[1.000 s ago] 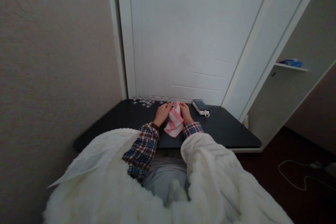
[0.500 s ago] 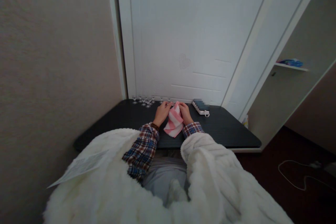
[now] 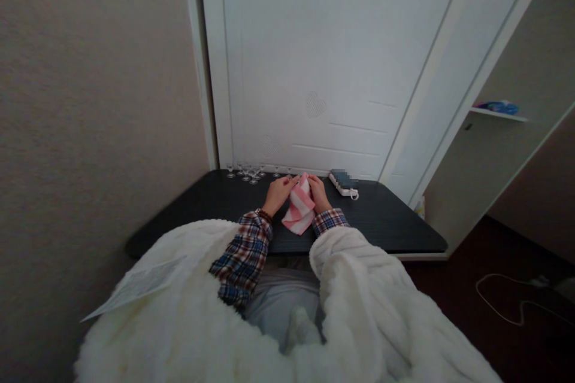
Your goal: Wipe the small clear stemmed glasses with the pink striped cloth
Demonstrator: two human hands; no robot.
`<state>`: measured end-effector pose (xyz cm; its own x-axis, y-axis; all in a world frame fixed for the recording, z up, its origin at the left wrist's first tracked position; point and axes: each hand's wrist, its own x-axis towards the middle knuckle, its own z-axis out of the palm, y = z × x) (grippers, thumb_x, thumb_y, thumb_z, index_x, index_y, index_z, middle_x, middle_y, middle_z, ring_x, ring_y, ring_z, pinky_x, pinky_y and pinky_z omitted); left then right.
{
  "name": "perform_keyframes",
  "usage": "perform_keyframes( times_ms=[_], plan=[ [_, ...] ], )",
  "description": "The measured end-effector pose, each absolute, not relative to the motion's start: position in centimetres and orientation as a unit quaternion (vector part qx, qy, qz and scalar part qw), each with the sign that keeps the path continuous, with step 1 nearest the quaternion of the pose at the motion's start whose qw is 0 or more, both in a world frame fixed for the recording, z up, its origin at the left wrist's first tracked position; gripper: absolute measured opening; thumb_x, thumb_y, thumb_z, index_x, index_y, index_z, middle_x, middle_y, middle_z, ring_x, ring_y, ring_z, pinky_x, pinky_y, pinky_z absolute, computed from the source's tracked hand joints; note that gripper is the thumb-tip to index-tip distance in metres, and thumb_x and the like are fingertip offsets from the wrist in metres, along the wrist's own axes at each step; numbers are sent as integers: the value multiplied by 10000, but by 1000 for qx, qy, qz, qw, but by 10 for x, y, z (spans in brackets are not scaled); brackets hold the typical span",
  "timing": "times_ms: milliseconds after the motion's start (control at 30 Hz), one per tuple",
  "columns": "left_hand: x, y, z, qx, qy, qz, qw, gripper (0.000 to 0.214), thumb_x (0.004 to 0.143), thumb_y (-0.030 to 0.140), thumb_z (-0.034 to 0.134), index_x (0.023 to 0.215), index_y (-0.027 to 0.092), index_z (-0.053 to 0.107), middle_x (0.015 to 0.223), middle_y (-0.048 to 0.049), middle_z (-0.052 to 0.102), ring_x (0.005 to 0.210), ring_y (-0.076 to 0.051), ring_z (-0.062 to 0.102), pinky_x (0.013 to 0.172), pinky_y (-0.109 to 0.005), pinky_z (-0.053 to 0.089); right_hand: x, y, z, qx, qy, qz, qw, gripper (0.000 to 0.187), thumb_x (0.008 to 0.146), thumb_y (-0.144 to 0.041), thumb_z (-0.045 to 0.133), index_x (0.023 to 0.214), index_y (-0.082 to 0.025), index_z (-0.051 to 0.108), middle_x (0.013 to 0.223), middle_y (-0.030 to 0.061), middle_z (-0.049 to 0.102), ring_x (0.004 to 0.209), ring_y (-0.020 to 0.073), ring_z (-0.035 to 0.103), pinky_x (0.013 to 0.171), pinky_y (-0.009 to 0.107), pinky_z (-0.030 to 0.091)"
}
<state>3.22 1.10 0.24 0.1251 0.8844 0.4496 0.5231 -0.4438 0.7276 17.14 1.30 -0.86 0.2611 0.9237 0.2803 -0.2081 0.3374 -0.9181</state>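
A pink and white striped cloth (image 3: 298, 212) hangs between my two hands above the black table (image 3: 386, 221). My left hand (image 3: 278, 192) is closed around something small at the cloth's upper left; what it is I cannot make out. My right hand (image 3: 318, 192) grips the cloth's top right edge, fingers curled. Both wrists show plaid cuffs under a thick white fleece.
Several tiny stemmed glasses (image 3: 246, 171) stand in a row at the table's far edge by the white door (image 3: 323, 60). A dark phone on a white block (image 3: 344, 182) lies to the right. A shelf (image 3: 496, 112) and a floor cable (image 3: 507, 305) are at right.
My hands shifted slightly around the cloth; the left fingers moved near its top edge. Nothing else has moved.
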Motion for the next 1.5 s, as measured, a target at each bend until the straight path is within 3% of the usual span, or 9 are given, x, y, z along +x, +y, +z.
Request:
perform_keyframes(
  times_ms=[267, 400, 567, 1100, 1333, 1500],
  plan=[
    [32, 9, 4, 722, 495, 451, 175, 220, 816, 344, 551, 926, 171, 630, 805, -34, 668, 725, -153, 586, 638, -238, 397, 170, 12, -9, -394, -452, 416, 684, 181, 626, -319, 626, 717, -164, 641, 664, -23, 615, 622, 113, 491, 628, 253, 389],
    [31, 9, 4, 726, 498, 448, 155, 208, 822, 353, 538, 870, 176, 637, 779, -28, 655, 714, -153, 569, 632, -242, 377, 170, 13, -9, -391, -457, 415, 683, 189, 619, -327, 632, 717, -165, 638, 656, -27, 611, 612, 109, 480, 607, 245, 378],
    [30, 12, 4, 729, 509, 436, 137, 343, 853, 441, 481, 757, 161, 653, 729, -44, 658, 666, -159, 547, 610, -255, 353, 169, 14, -9, -388, -471, 412, 676, 194, 616, -335, 647, 708, -165, 647, 662, -25, 614, 634, 111, 488, 622, 245, 378],
    [30, 9, 6, 723, 518, 433, 149, 522, 910, 444, 346, 602, 150, 649, 607, -71, 656, 616, -184, 588, 542, -262, 325, 169, 11, -7, -388, -493, 424, 653, 218, 627, -364, 631, 728, -172, 661, 695, -4, 634, 627, 117, 490, 613, 254, 376],
    [33, 14, -1, 722, 500, 446, 169, 341, 872, 423, 461, 764, 163, 653, 787, -61, 695, 733, -173, 615, 639, -246, 403, 171, 17, -13, -410, -482, 399, 664, 225, 625, -375, 621, 698, -163, 647, 655, -11, 613, 615, 114, 477, 605, 250, 369],
    [33, 16, -5, 717, 494, 452, 191, 194, 784, 284, 585, 930, 163, 629, 799, -40, 683, 734, -157, 617, 662, -240, 435, 174, 19, -17, -441, -467, 377, 667, 241, 611, -385, 624, 685, -157, 654, 632, -13, 614, 629, 120, 477, 604, 250, 361]
  ],
)
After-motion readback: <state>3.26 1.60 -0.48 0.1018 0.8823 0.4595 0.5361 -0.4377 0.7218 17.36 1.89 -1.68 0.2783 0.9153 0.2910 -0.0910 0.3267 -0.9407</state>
